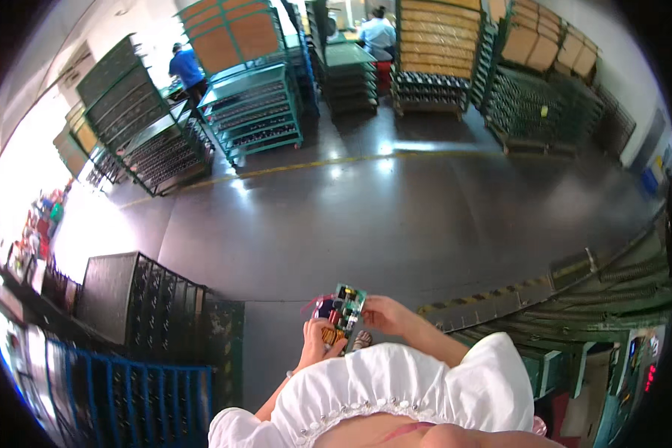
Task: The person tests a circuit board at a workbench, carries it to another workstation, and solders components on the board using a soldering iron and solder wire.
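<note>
White blouse (pixel 366 379) fabric fills the space nearest the camera. Leftmost, my left hand (pixel 315 345) grips the near, left end of a green circuit board (pixel 346 309), thumb beside its copper-wound coil (pixel 331 337). That board sits between my hands above the grey floor (pixel 276 246), long axis pointing away from me, far end leaning right. My right hand (pixel 384 315) curls at its right edge, farther along; whether those fingers pinch, I cannot tell.

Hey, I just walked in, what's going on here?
A person in a white top holds a green circuit board over the grey floor. The left hand grips its lower end, by the copper-coloured coil; the right hand is at its right edge, its exact grip unclear. Racks stand across the floor, with two other people near them.
</note>
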{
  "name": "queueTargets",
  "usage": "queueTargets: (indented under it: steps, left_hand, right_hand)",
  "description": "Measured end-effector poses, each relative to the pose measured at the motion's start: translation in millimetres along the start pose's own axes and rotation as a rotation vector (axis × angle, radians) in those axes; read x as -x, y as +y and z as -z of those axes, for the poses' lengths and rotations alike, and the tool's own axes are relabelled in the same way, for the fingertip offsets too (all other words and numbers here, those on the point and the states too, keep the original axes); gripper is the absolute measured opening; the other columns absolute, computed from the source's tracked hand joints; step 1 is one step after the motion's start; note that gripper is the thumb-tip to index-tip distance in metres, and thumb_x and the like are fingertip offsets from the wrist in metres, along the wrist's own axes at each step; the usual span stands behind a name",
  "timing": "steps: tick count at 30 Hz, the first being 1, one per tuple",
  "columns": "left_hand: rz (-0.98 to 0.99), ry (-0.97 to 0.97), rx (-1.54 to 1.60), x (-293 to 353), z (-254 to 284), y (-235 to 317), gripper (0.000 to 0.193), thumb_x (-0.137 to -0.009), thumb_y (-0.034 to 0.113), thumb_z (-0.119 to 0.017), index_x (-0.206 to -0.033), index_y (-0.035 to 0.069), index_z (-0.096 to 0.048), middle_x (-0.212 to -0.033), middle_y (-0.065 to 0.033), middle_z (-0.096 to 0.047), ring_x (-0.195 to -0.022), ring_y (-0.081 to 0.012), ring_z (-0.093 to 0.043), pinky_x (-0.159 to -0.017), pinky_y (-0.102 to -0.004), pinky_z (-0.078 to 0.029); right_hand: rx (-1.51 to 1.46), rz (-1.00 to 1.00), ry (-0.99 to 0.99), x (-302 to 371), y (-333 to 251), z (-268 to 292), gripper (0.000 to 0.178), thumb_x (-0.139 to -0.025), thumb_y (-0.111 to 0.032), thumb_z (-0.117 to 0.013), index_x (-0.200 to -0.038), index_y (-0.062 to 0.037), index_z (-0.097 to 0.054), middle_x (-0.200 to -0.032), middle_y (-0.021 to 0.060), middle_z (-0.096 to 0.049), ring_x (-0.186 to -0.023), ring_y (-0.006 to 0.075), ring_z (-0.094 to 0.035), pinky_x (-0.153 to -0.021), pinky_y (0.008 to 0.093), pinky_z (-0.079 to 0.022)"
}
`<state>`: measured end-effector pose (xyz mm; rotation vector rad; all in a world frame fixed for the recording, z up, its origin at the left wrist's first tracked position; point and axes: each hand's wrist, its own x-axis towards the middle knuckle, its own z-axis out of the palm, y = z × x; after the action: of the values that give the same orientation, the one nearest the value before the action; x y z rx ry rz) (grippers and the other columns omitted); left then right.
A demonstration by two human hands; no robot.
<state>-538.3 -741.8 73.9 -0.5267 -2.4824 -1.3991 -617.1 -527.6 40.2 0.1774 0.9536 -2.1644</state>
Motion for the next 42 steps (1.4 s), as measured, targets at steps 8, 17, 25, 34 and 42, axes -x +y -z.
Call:
queueTargets:
  steps: [8, 17, 25, 34, 42]
  left_hand:
    - [-0.138, -0.127, 0.026, -151, -9, -49, 0.052, -0.069, 0.013, -0.079, -0.107, 0.006, -0.043, -0.103, -0.0129, -0.051, -0.094, -0.0314, -0.045, -0.088, -0.0430, -0.037]
    - [-0.081, -0.448, 0.539, -355, -143, -126, 0.047, -0.075, 0.014, -0.075, -0.107, 0.002, -0.043, -0.105, -0.0142, -0.048, -0.098, -0.0284, -0.047, -0.093, -0.0384, -0.037]
    - [-0.287, -0.947, 0.635, -532, -288, -90, 0.043, -0.079, 0.015, -0.074, -0.108, 0.002, -0.045, -0.106, -0.0139, -0.048, -0.100, -0.0277, -0.048, -0.093, -0.0376, -0.038]
    - [-0.296, -1.187, 0.727, -637, -521, -11, 0.042, -0.079, 0.009, -0.073, -0.108, 0.002, -0.045, -0.107, -0.0135, -0.047, -0.100, -0.0254, -0.047, -0.093, -0.0351, -0.037]
    - [-0.545, -1.033, 0.578, -749, -676, 75, 0.047, -0.072, 0.007, -0.077, -0.107, 0.003, -0.046, -0.106, -0.0142, -0.047, -0.098, -0.0284, -0.047, -0.089, -0.0368, -0.037]
  right_hand:
    - [-0.355, -0.119, -0.290, -70, -106, 42, 0.015, -0.095, -0.019, -0.054, -0.096, -0.0067, -0.062, -0.087, -0.0009, -0.061, -0.076, 0.0096, -0.054, -0.069, 0.0262, -0.046]
    - [-0.164, 0.487, 0.403, -87, -257, 92, 0.008, -0.091, -0.012, -0.056, -0.095, -0.0056, -0.059, -0.088, 0.0000, -0.059, -0.078, 0.0087, -0.052, -0.072, 0.0247, -0.043]
    - [-0.163, 0.914, 0.897, -58, -329, 204, 0.009, -0.092, -0.014, -0.057, -0.095, -0.0060, -0.060, -0.087, -0.0031, -0.059, -0.081, 0.0065, -0.051, -0.074, 0.0232, -0.041]
    - [-0.069, 1.148, 1.198, 28, -445, 369, 0.005, -0.092, -0.008, -0.059, -0.091, -0.0046, -0.062, -0.082, -0.0041, -0.058, -0.076, 0.0040, -0.051, -0.067, 0.0202, -0.041]
    - [-0.005, 1.091, 1.167, 111, -605, 495, 0.006, -0.090, -0.009, -0.057, -0.087, -0.0051, -0.059, -0.077, -0.0062, -0.053, -0.074, 0.0038, -0.046, -0.066, 0.0207, -0.037]
